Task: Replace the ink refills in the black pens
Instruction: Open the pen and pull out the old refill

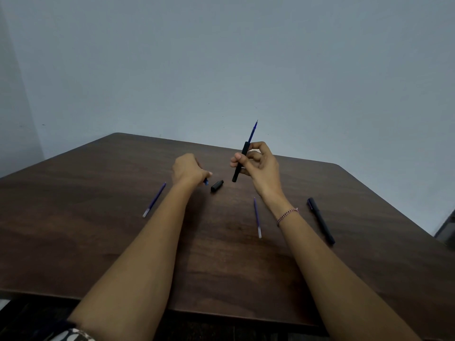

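A dark wooden table (pixel 98 217) carries the things. On it lie two blue refills (pixel 154 200) (pixel 257 217), a black cap (pixel 217 186) and a capped black pen (pixel 321 220).

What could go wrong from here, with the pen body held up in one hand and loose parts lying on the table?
1. The blue refill sticks well out of the pen body in the right hand, which is pinched by only a few fingers; it may slip or fall out.
2. The black cap lies loose near the left hand and could be knocked away.
3. Two loose refills look alike, so old and new might get mixed.
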### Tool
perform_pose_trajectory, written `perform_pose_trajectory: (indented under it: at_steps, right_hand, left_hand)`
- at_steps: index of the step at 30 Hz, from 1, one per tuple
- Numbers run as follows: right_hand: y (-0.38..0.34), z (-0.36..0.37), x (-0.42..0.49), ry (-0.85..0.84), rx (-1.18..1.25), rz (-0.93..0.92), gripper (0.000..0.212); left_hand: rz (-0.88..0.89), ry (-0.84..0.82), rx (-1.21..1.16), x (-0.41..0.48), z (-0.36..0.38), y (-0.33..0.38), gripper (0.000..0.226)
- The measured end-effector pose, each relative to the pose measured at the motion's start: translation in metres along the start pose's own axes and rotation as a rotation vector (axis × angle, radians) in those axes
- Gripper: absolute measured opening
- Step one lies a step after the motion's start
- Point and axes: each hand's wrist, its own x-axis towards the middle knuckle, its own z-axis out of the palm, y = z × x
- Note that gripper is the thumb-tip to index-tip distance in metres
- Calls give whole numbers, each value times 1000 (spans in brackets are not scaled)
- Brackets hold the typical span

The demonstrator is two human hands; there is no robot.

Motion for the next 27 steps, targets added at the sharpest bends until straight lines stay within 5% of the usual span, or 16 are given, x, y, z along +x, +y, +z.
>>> perform_pose_trajectory:
  at_steps: [13,18,22,27]
  right_hand:
    - [0,0,0,32,-68,52,21]
    - [-1,-1,0,29,-82,85,16]
    - [3,-1,0,10,-137,152,19]
    - [6,0,0,-13,-212,204,15]
  left_hand:
    - [4,-124,375,-6,-3,0,38]
    - [73,191,466,-11,-5,5,30]
    - [259,388,69,-5,-7,9,11]
    - [305,53,-510,-9,-1,22,10]
